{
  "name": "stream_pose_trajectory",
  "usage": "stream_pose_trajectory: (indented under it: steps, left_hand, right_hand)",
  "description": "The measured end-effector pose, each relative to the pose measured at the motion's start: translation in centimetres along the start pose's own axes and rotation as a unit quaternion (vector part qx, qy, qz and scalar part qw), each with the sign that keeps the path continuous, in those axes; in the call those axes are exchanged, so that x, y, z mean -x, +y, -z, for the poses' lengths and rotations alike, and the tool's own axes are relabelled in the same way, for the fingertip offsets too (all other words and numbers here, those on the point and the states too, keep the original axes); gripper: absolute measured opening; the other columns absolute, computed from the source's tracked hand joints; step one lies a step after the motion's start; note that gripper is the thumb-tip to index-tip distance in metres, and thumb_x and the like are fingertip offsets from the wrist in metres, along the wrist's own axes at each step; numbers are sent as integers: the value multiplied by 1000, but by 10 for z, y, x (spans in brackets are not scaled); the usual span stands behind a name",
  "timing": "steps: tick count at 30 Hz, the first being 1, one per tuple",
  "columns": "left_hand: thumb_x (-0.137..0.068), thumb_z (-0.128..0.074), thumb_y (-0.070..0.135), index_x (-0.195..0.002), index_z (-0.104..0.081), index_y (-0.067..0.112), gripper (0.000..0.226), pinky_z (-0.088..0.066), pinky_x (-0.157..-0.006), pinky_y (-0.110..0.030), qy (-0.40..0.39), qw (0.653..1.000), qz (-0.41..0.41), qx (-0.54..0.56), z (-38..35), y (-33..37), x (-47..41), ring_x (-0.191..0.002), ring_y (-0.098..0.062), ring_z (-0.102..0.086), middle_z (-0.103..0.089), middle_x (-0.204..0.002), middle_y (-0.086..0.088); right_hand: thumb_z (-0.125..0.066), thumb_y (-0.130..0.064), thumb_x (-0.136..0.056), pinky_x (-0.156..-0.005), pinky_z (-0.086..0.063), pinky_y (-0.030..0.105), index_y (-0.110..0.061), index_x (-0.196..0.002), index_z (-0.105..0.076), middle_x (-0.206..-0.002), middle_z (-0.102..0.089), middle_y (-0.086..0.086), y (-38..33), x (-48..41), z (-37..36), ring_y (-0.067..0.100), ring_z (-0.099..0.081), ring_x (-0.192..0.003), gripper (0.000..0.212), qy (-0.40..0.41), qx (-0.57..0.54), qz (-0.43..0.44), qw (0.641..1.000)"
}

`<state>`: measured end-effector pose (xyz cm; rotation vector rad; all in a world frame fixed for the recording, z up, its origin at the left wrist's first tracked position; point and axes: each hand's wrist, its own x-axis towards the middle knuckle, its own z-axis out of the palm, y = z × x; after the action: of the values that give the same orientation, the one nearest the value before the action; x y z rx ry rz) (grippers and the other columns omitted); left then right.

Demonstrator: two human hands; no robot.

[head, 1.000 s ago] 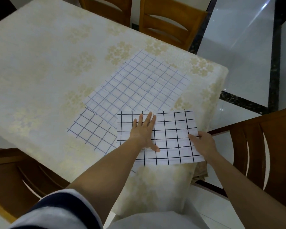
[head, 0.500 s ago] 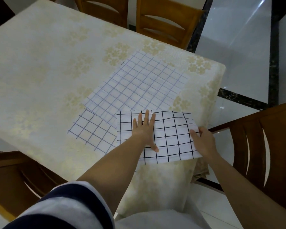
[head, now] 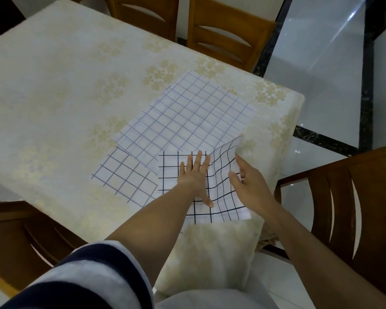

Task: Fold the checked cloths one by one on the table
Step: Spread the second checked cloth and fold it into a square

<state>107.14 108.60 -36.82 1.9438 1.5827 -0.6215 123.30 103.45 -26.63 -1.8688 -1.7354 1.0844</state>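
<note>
The left hand (head: pixel 194 175) lies flat, palm down, on a white cloth with a bold black check (head: pixel 169 175). Its fingers are straight and a little spread, pressing the middle of the cloth onto the surface (head: pixel 65 85), which is covered by a cream tablecloth with a pale gold flower pattern. Just to the right of it, the right hand (head: pixel 247 186) has the cloth's right edge pinched between thumb and fingers and holds it raised, so the right part of the cloth curves up off the surface while the left part lies flat. The cloth's near edge sits at the front edge of the surface, close to the person's body.

Just beyond the left hand's fingertips lies a larger white cloth with a fine blue-grey check (head: pixel 187 121), spread flat and turned at an angle; its near corner touches or slips under the held cloth. To the left of the left hand, a smaller white cloth with a dark blue check (head: pixel 123 177) lies flat, partly tucked under the larger one.

A white and navy sleeve (head: pixel 87 275) covers the upper left arm. Brown wooden chairs stand on the far side (head: pixel 227 34), right of the right hand (head: pixel 343 197) and off to the left (head: pixel 20 230). The glossy pale tiled floor (head: pixel 321 63) has black marbled borders.
</note>
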Motion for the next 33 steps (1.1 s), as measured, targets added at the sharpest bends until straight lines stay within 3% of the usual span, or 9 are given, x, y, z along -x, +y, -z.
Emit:
stream_pose_trajectory:
  steps: [6, 8, 11, 14, 16, 18, 20, 27, 33]
  left_hand:
    - [-58, -85, 69, -153, 32, 22, 158, 9, -124, -52, 70, 997, -42, 19, -3, -6, 7, -148, -35, 33, 39, -159, -7]
    - [-68, -80, 67, -157, 24, 19, 146, 8, -125, -49, 125, 988, -69, 58, -8, -17, 11, -149, -34, 30, 34, -162, -7]
    - [-86, -73, 52, -162, -4, 17, 108, -5, -127, -48, 195, 959, -80, 190, -22, -46, 16, -155, -31, 13, 17, -168, -6]
    - [-99, -62, 34, -157, -30, 14, 70, -14, -126, -46, 240, 933, -71, 257, -32, -84, 29, -156, -28, -5, -9, -169, -7]
    - [-105, -52, 25, -154, -38, 11, 53, -19, -125, -44, 265, 922, -59, 275, -35, -108, 37, -154, -26, -17, -23, -166, -8]
    - [-108, -42, 24, -153, -38, 11, 47, -25, -123, -44, 274, 916, -56, 288, -40, -130, 42, -150, -27, -29, -34, -161, -9]
    - [-110, -33, 34, -158, -28, 9, 54, -19, -125, -43, 274, 933, -63, 226, -53, -145, 42, -153, -28, -23, -28, -164, -10]
    - [-106, -5, 41, -162, -1, 16, 62, -2, -127, -36, 310, 947, -50, 69, -81, -153, 37, -156, -15, 6, 3, -169, 1]
    - [-111, -12, 39, -162, -4, 19, 56, 2, -127, -30, 310, 942, -43, 122, -80, -153, 39, -154, -6, 9, 1, -169, 6]
  right_hand:
    - [-47, -21, -102, -56, -38, 8, -26, -155, -24, -60, -37, -10, -13, -6, -18, -2, -46, -51, 58, -9, -28, 20, 999]
    - [-47, -21, -102, -57, -38, 7, -24, -156, -24, -64, -47, -7, -19, -5, -26, -1, -52, -58, 59, -16, -29, 29, 999]
    - [-47, -23, -102, -71, -43, 10, -25, -156, -21, -107, -68, 16, -29, -7, -41, 13, -64, -89, 60, -36, -19, 38, 998]
    - [-46, -24, -102, -64, -44, 20, -26, -157, -19, -81, -64, 9, -39, -11, -64, 4, -50, -59, 61, -57, -11, 59, 997]
    - [-45, -27, -103, -75, -49, 25, -20, -158, -15, -68, -49, -6, -45, -17, -82, 5, -50, -68, 63, -90, 3, 66, 994]
    - [-43, -29, -103, -91, -51, 39, -15, -158, -9, -75, -52, -6, -50, -24, -102, 19, -58, -93, 66, -118, 41, 62, 990]
    - [-41, -30, -103, -86, -52, 42, -12, -158, -6, -89, -60, 9, -57, -33, -122, 30, -59, -101, 67, -125, 91, 48, 987]
    - [-46, -57, -97, -65, -44, 28, -14, -157, 8, -70, -54, -12, -46, -46, -172, 14, -56, -75, 91, -227, 90, 17, 969]
    - [-44, -52, -96, -115, -32, 49, -13, -155, -27, -154, -37, 11, 5, -43, -158, 32, -34, -141, 73, -41, 272, 219, 936]
